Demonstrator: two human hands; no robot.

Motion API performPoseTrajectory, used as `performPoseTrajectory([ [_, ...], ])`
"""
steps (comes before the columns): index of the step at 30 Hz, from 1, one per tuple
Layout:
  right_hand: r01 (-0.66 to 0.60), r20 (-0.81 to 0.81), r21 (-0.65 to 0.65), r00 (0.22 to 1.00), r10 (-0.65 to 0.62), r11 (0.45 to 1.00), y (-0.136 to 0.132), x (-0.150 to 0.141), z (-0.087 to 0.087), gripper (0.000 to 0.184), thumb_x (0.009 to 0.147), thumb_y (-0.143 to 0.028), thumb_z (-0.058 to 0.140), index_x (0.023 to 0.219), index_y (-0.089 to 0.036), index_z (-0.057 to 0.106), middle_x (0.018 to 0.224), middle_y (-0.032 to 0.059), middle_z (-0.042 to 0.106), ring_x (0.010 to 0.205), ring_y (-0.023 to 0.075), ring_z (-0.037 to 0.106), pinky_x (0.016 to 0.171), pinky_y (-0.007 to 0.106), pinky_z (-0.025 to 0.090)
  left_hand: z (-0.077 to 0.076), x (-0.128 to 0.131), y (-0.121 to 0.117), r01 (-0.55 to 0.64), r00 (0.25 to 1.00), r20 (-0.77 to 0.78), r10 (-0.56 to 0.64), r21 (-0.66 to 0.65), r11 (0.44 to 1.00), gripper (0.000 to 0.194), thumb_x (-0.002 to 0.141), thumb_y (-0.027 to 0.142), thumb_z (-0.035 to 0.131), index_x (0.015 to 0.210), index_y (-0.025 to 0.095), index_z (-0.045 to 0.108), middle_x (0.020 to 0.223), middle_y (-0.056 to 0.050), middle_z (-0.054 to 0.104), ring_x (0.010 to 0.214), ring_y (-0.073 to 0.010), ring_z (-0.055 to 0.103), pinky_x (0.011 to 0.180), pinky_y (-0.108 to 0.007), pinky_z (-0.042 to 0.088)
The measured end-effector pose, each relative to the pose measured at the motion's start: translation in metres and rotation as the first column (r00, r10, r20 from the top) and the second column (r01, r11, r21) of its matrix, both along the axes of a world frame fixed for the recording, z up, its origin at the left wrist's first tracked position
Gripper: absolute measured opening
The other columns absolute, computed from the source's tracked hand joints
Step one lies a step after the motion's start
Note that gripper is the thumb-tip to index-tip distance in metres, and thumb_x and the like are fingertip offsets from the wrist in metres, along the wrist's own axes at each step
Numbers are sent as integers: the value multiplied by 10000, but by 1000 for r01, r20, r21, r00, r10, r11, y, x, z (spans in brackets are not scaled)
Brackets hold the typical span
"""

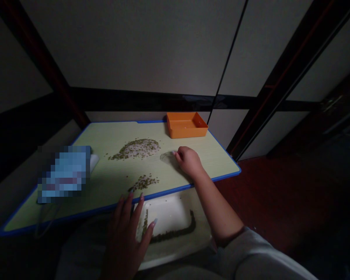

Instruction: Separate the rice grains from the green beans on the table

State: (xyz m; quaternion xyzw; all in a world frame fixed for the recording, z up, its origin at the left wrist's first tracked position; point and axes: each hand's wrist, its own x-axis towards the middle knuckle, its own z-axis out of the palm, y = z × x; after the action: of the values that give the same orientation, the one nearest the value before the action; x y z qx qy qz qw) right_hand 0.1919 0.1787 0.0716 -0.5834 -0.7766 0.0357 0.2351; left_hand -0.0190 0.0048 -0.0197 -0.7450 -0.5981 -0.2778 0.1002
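On the left of a pale-yellow, blue-edged tabletop (pixel 112 177) lies a light-blue pixelated object (pixel 65 173). The bare left hand (pixel 125 233) — fingers spread, gripping nothing visible — reaches over the near edge toward a small scatter of green grains (pixel 144 182); farther away lies a larger mound of green and whitish grains (pixel 141 148). Nearest, a white rectangular tray (pixel 170 214) holds dark-green grains along its walls. At right, the bare right hand (pixel 189 160) curls beside a faint, clear-looking curved object (pixel 166 156); whether it grips anything cannot be told. Light, short finger strokes should best keep the piles apart. An orange rectangular plastic box (pixel 189 133) stands at the far right.
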Motion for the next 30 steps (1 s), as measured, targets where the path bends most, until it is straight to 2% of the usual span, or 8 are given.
performPoseTrajectory([
  [7, 134, 126, 12, 983, -134, 991, 1, -1, 2, 282, 966, -355, 437, 926, -175, 650, 933, 113, 694, 787, 203, 625, 643, 280, 353, 2, 2, 1, 11, 1000, 0, -11, 25, 1000, 740, 844, 361, 536, 1497, 265, 203, 1556, -147, 291, 1453, -352, 233, 1072, -582, 400],
  [13, 201, 26, 30, 979, -202, 979, 1, 1, 2, 268, 963, -322, 430, 885, -165, 632, 904, 112, 675, 768, 193, 604, 651, 276, 353, 1, 1, 0, 12, 1000, 15, -12, 8, 1000, 752, 839, 366, 542, 1500, 282, 194, 1575, -129, 261, 1460, -352, 217, 1083, -586, 387],
  [15, 116, -70, 46, 991, -112, 992, 1, 2, 1, 260, 959, -311, 438, 836, -167, 616, 861, 90, 661, 752, 175, 579, 652, 264, 347, 0, 1, 0, 11, 1000, 25, -11, 11, 1000, 752, 839, 367, 543, 1500, 280, 196, 1572, -129, 272, 1455, -351, 230, 1083, -587, 387],
  [17, -66, -182, 54, 981, 75, 996, 0, 2, 0, 255, 953, -299, 455, 781, -171, 593, 807, 57, 637, 737, 151, 552, 662, 244, 350, 0, 1, 1, 6, 999, 36, -6, 15, 1000, 755, 839, 365, 543, 1502, 268, 194, 1563, -133, 293, 1452, -344, 243, 1088, -578, 384],
  [20, -376, -333, 45, 868, 369, 925, -2, 0, -2, 267, 942, -314, 493, 723, -176, 557, 737, 10, 584, 706, 122, 520, 667, 217, 363, -2, 1, 1, 6, 999, 45, -7, 21, 1000, 759, 837, 364, 546, 1502, 254, 196, 1560, -136, 301, 1453, -339, 241, 1102, -566, 369],
  [22, -510, -382, 28, 789, 481, 860, -5, -2, -2, 274, 929, -322, 520, 697, -177, 537, 699, -14, 542, 676, 112, 496, 650, 209, 360, -2, 1, 2, 7, 999, 44, -9, 26, 1000, 757, 836, 364, 547, 1501, 250, 203, 1562, -138, 296, 1455, -341, 236, 1106, -565, 362],
  [27, -654, -341, -26, 717, 608, 756, -10, -11, 0, 320, 919, -299, 549, 632, -183, 469, 643, -44, 447, 627, 97, 433, 619, 204, 328, -1, 2, 2, 4, 999, 36, -5, 23, 1000, 758, 839, 363, 544, 1502, 239, 198, 1559, -149, 295, 1457, -347, 229, 1095, -572, 371],
  [30, -636, -269, -52, 752, 602, 770, -11, -15, 1, 306, 918, -278, 562, 641, -178, 480, 660, -38, 458, 645, 97, 437, 637, 206, 323, -1, 3, 2, 10, 999, 32, -11, 22, 1000, 761, 842, 366, 538, 1504, 235, 186, 1557, -156, 294, 1455, -352, 231, 1083, -580, 385],
])
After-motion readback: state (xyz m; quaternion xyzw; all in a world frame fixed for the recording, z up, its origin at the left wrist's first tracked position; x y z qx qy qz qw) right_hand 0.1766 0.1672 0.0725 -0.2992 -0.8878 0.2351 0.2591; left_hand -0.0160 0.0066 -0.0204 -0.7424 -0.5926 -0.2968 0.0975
